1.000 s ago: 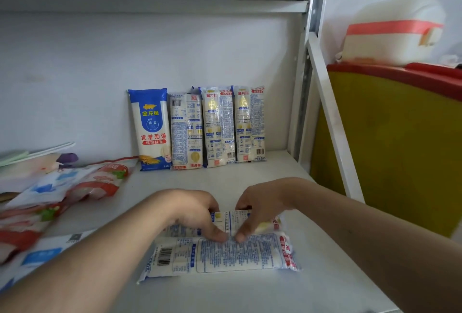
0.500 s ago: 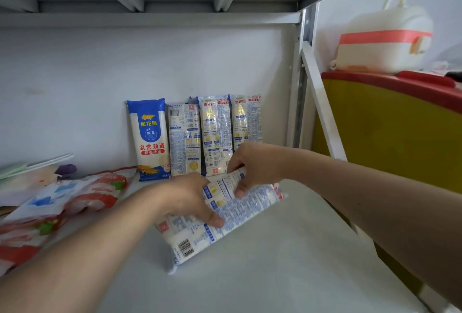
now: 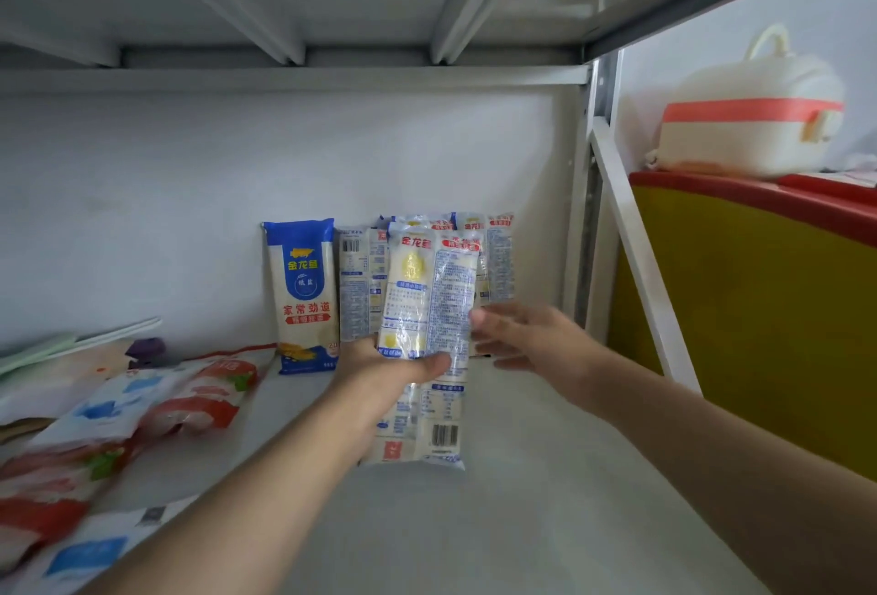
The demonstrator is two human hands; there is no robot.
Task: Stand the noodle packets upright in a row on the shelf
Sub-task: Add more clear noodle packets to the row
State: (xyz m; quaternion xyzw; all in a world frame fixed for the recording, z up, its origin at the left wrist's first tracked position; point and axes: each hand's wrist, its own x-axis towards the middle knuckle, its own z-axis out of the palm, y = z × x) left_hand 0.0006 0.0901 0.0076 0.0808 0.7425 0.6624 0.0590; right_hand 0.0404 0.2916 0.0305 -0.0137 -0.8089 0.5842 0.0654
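Your left hand (image 3: 379,369) grips the noodle packet (image 3: 429,309) around its middle, the thumb wrapped across its front face and the other fingers hidden behind it. The packet's long axis already runs close to vertical, brand end up and barcode end down, and it looks to be held clear of the shelf (image 3: 474,523). It sits directly in front of the standing row (image 3: 413,271) at the back wall, covering the row's middle packets, with the blue packet (image 3: 303,295) at the row's left end showing clear to its left. Your right hand (image 3: 527,338) is released, fingers spread and relaxed, just right of the held packet; its fingertips (image 3: 479,316) come up to the packet's right edge, though contact cannot be told. The free slot looks to lie to the right of the row, between its last packet and the shelf upright (image 3: 581,224), so the packet has to go back and to the right of where it hangs now. Your right hand is the nearer one to that slot and is placed to steady the packet as it lands. More packets (image 3: 190,400) lie flat well to the left of the row, not yet stood up.
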